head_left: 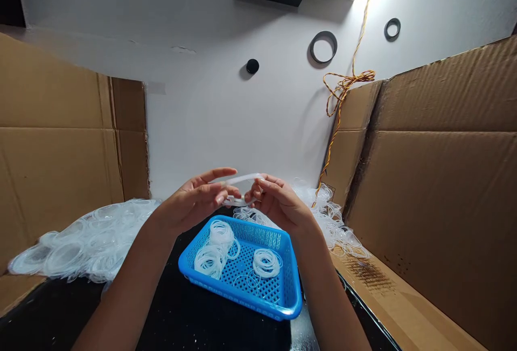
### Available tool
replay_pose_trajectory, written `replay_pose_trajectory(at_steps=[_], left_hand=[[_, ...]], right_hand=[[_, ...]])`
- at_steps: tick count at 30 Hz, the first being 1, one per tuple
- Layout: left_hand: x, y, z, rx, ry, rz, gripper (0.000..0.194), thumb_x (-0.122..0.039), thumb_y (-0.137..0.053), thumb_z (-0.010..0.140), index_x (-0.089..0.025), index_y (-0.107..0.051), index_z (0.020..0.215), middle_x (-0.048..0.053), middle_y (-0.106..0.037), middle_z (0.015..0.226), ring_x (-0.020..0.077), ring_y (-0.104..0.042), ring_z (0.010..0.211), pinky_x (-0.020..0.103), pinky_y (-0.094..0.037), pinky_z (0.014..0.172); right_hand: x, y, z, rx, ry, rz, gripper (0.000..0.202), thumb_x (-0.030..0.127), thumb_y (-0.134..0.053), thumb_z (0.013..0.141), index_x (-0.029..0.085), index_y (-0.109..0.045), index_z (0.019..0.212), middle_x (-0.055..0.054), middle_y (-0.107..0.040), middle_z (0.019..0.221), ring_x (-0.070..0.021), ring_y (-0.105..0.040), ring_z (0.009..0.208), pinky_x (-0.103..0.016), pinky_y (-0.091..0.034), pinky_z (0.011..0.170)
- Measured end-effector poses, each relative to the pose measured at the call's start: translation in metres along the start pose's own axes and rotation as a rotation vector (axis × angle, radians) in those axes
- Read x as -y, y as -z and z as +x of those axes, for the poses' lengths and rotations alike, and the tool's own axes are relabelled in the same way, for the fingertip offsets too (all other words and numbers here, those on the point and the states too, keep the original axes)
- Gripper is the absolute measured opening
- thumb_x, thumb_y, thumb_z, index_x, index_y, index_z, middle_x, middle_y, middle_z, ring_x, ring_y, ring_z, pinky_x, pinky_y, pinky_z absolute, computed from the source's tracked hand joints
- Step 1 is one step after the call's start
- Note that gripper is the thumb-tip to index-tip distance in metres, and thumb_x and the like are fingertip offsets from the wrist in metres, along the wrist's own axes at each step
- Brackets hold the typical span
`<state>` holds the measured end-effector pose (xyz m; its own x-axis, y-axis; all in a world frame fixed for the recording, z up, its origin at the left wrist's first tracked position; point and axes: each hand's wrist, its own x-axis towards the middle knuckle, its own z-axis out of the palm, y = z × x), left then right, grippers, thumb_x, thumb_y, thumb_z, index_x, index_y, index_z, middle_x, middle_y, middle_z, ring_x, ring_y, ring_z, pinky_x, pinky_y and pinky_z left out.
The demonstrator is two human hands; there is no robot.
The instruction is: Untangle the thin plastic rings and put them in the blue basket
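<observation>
Between my two hands, above the far rim of a blue plastic basket (238, 296), is a bundle of translucent white rings (241, 178). My left hand (197, 197) grips its left side, thumb and lower fingers on it and the index finger stretched above. On the right side, my right hand (277, 200) pinches the bundle between thumb and fingers. Inside the basket lie a ring stack (210, 261) at the left, another stack (221, 232) behind it, and a third stack (266, 262) at the right. A few loose thin rings (247, 282) lie near the front.
A large heap of clear rings (97, 238) lies at the left, and another heap (331, 222) at the right. Cardboard walls (60, 125) stand on both sides. A twisted orange cord (343, 90) hangs on the white wall. The tabletop (194, 318) is black and glossy.
</observation>
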<state>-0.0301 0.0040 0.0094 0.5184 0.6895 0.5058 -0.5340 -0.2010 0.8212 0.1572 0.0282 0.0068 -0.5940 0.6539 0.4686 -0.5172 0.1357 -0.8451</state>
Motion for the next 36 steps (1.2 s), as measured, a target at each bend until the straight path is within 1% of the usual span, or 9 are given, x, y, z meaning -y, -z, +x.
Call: replay_pose_trajectory(at_steps=[3, 7, 9, 13, 19, 24, 29, 32, 36], left_hand=[[0.000, 0.007, 0.006, -0.142, -0.043, 0.010, 0.021, -0.018, -0.071, 0.071, -0.018, -0.069, 0.092, -0.006, -0.053, 0.049, 0.0121, -0.065, 0.069, 0.022, -0.049, 0.072], [0.001, 0.021, 0.009, -0.241, -0.032, 0.306, 0.020, -0.022, -0.064, 0.077, -0.017, -0.063, 0.096, -0.007, -0.053, 0.054, 0.0044, -0.051, 0.044, 0.018, -0.046, 0.055], [0.000, 0.028, 0.007, -0.174, 0.121, 0.576, 0.021, -0.028, -0.061, 0.080, -0.018, -0.061, 0.098, -0.005, -0.053, 0.057, 0.0050, -0.048, 0.041, 0.017, -0.040, 0.044], [0.002, 0.037, 0.006, 0.147, 0.615, 0.998, 0.032, -0.037, -0.054, 0.082, -0.019, -0.057, 0.107, -0.001, -0.059, 0.068, 0.0091, -0.051, 0.046, 0.020, -0.039, 0.044], [0.033, 0.059, 0.020, 0.087, 0.914, 1.358, 0.026, -0.029, -0.047, 0.086, -0.011, -0.058, 0.101, 0.006, -0.063, 0.078, 0.0132, -0.056, 0.055, 0.025, -0.044, 0.050], [0.075, 0.062, 0.028, 0.171, 1.194, 1.430, 0.030, -0.030, -0.053, 0.087, -0.015, -0.053, 0.114, 0.009, -0.057, 0.111, 0.0200, -0.059, 0.092, 0.040, -0.051, 0.077], [0.106, 0.057, 0.033, 0.256, 1.308, 1.443, 0.032, -0.029, -0.053, 0.087, -0.015, -0.052, 0.115, 0.009, -0.056, 0.115, 0.0215, -0.058, 0.096, 0.041, -0.050, 0.079], [0.100, 0.065, 0.032, 0.308, 1.301, 1.369, 0.031, -0.029, -0.053, 0.087, -0.015, -0.052, 0.115, 0.009, -0.056, 0.115, 0.0211, -0.058, 0.095, 0.041, -0.050, 0.079], [0.070, 0.078, 0.026, 0.352, 1.195, 1.225, 0.027, -0.031, -0.053, 0.087, -0.013, -0.057, 0.106, 0.008, -0.062, 0.103, 0.0182, -0.062, 0.086, 0.038, -0.051, 0.074]], right_hand=[[-0.007, 0.011, 0.008, -0.014, -0.065, -0.124, 0.020, 0.036, -0.070, 0.071, 0.017, -0.064, 0.076, 0.000, -0.064, 0.069, -0.0099, -0.062, 0.070, -0.021, -0.050, 0.064], [-0.012, 0.030, 0.013, -0.126, -0.141, -0.667, 0.027, 0.032, -0.069, 0.072, 0.017, -0.065, 0.093, -0.008, -0.067, 0.095, -0.0151, -0.062, 0.083, -0.031, -0.050, 0.076], [-0.009, 0.038, 0.012, -0.234, -0.136, -0.820, 0.027, 0.028, -0.069, 0.073, 0.016, -0.065, 0.097, -0.011, -0.065, 0.104, -0.0176, -0.061, 0.089, -0.035, -0.048, 0.080], [0.005, 0.046, 0.004, -0.274, -0.108, -0.869, 0.027, 0.032, -0.063, 0.079, 0.017, -0.064, 0.103, -0.011, -0.064, 0.107, -0.0180, -0.059, 0.097, -0.035, -0.045, 0.087], [0.015, 0.044, -0.002, -0.255, -0.100, -0.951, 0.034, 0.037, -0.059, 0.081, 0.015, -0.062, 0.108, -0.011, -0.066, 0.106, -0.0186, -0.059, 0.100, -0.033, -0.044, 0.086], [0.011, 0.044, -0.001, -0.238, -0.120, -0.961, 0.033, 0.036, -0.058, 0.082, 0.014, -0.062, 0.108, -0.012, -0.066, 0.106, -0.0192, -0.060, 0.101, -0.033, -0.044, 0.086], [0.013, 0.042, -0.005, -0.179, -0.136, -0.940, 0.032, 0.035, -0.059, 0.082, 0.015, -0.062, 0.107, -0.010, -0.066, 0.106, -0.0182, -0.061, 0.100, -0.032, -0.045, 0.086], [0.016, 0.040, -0.007, -0.169, -0.135, -0.942, 0.032, 0.034, -0.058, 0.083, 0.014, -0.062, 0.107, -0.010, -0.067, 0.105, -0.0183, -0.061, 0.100, -0.032, -0.045, 0.086], [0.017, 0.040, -0.007, -0.147, -0.127, -0.942, 0.029, 0.035, -0.058, 0.083, 0.016, -0.064, 0.104, -0.009, -0.068, 0.103, -0.0175, -0.062, 0.098, -0.031, -0.046, 0.086]])
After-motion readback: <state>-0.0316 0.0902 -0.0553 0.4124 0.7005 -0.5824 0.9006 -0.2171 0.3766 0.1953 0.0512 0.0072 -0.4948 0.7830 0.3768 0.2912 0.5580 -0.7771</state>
